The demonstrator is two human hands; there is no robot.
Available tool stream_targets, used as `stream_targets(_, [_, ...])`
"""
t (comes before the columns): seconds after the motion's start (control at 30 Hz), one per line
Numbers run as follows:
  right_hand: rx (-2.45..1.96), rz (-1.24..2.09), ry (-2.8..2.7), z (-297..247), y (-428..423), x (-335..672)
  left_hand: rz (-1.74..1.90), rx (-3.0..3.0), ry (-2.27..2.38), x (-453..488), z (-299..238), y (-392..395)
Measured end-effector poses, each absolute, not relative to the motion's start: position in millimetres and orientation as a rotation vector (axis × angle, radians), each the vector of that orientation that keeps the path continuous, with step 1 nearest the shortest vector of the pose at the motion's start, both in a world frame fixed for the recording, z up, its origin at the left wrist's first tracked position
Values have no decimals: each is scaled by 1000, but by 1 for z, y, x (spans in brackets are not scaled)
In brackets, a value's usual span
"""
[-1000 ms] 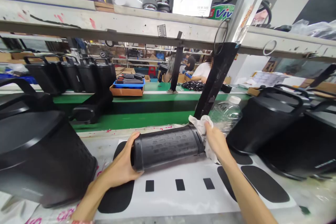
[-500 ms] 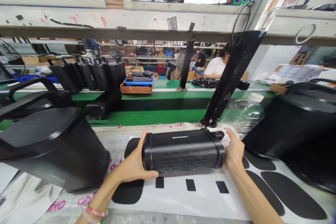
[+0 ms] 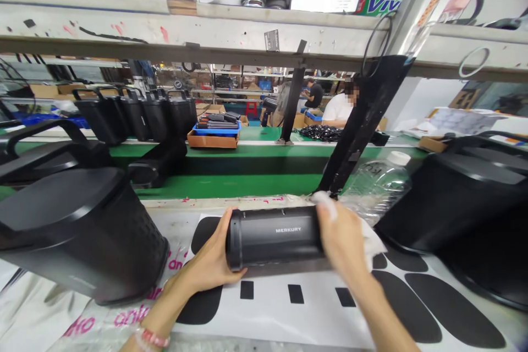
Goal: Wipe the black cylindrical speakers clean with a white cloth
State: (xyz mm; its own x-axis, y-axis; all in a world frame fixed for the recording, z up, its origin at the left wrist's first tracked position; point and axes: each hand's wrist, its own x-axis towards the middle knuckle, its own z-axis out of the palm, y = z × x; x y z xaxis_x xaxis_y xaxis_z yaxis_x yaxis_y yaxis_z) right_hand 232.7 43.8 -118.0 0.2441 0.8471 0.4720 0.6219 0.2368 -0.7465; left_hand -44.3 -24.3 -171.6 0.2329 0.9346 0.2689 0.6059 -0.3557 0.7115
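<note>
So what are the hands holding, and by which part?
Left hand: the black MERKURY casing, by its left end. Right hand: a bunched white cloth, at the casing's right end.

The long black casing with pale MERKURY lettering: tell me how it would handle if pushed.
The long, black, plastic-looking casing is probably stiff, as no denting shows beside the bare left hand gripping its end. Its rounded sides suggest it could roll if released. The smooth, faintly shiny surface might be slippery.

Black cylinder [image 3: 264,245] is turned, logo [image 3: 287,229] lower
The right hand [image 3: 341,234] and white cloth [image 3: 373,241] now cover its right end.
</note>
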Motion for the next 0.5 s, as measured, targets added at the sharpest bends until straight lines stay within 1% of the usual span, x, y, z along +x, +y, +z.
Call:
stream_targets(0.1, [-1219, -187, -2067, -128, 4, 168, 974, 1961, 1380, -45, -179, -23])
stream_targets(0.2, [-1028, -296, -2298, -132, -23, 117, 1041, 1841, 1278, -46, -186, -20])
stream_targets(0.3, [-1096, -296, -2394, -122, -16, 115, 1045, 1848, 1327, -46, -183, -20])
stream_targets(0.4, [-1364, -230, -2281, -108, 17, 158, 963, 1894, 1445, -46, -171, -21])
stream_targets(0.5, [-1544, -211, -2133, -99, 52, 207, 950, 1860, 1435, -44, -161, -23])
